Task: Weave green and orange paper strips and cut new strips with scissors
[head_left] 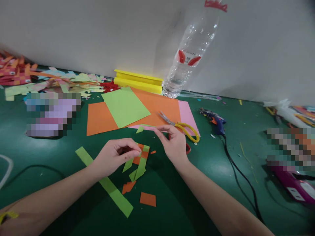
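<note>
1. Woven paper square [145,153]: on worktop [177,213], at left hand's [114,155] fingertips; these nearly meet, grip unclear.
2. Right hand [175,144]: pinching, apparently, thin green strip [148,125].
3. Likely step: weaving. Next probably calls for steadying square, feeding strip in.

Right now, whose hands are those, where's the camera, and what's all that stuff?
Those are a person's bare hands, with no robot. The camera sits on that person's head, looking forward and down. On the green table are green paper, orange paper, scissors, a glue gun and a clear bottle. The left hand is at a woven paper piece; the right hand is near the scissors. Whether either holds something small is hard to tell.
</note>
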### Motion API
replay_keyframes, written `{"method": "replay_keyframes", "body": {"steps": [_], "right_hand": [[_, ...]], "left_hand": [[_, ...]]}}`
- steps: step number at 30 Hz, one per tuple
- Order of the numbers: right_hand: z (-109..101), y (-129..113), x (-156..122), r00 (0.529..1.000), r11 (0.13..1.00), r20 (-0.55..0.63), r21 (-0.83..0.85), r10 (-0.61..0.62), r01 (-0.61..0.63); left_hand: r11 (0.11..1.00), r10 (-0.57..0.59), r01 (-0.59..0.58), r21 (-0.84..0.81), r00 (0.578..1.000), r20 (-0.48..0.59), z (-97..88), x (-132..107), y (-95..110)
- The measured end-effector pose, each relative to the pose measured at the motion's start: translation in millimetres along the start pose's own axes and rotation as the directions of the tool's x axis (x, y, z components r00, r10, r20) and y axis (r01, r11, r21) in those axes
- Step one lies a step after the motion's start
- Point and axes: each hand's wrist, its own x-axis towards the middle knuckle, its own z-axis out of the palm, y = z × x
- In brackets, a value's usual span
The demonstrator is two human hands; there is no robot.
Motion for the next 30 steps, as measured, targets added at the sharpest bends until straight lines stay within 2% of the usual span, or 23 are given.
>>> {"method": "replay_keyframes", "body": {"steps": [3,6,10,12,18,23,27,30], "right_hand": [[-1.5,-5.8,-0.5,0.978,0.973,-0.022,-0.104,-0.207,0.204],[-1.2,-16.6,-4.7,0.920,0.914,0.014,-0.108,-0.392,0.391],[0.1,-25.9,-11.3,0.841,0.840,0.117,-0.072,-0.529,0.538],[0.7,-26.1,-13.2,0.820,0.825,0.143,-0.044,-0.554,0.564],[2.2,-24.5,-16.8,0.808,0.818,0.176,-0.020,-0.563,0.575],[1.8,-27.3,-19.8,0.810,0.824,0.176,0.015,-0.559,0.566],[1.8,-27.1,-21.1,0.784,0.803,0.175,0.096,-0.595,0.588],[1.2,-25.0,-19.6,0.776,0.794,0.167,0.122,-0.608,0.596]], "left_hand": [[1.000,0.002,-0.002,0.001,1.000,-0.006,0.0,-0.4,0.0],[1.000,0.015,-0.015,-0.018,1.000,-0.017,-0.4,0.2,-0.8],[0.998,0.036,-0.036,-0.061,0.999,-0.003,-0.8,1.0,-1.7],[0.996,0.046,-0.045,-0.075,0.999,0.003,-0.7,0.9,-1.5],[0.990,0.042,-0.041,-0.136,0.999,0.006,-0.3,2.7,0.1],[0.984,0.016,-0.009,-0.177,0.999,0.040,0.4,4.0,0.1],[0.976,0.002,0.011,-0.219,0.998,0.060,1.0,3.7,-1.9],[0.982,0.013,-0.001,-0.189,0.998,0.061,-0.2,3.2,-1.5]]}}
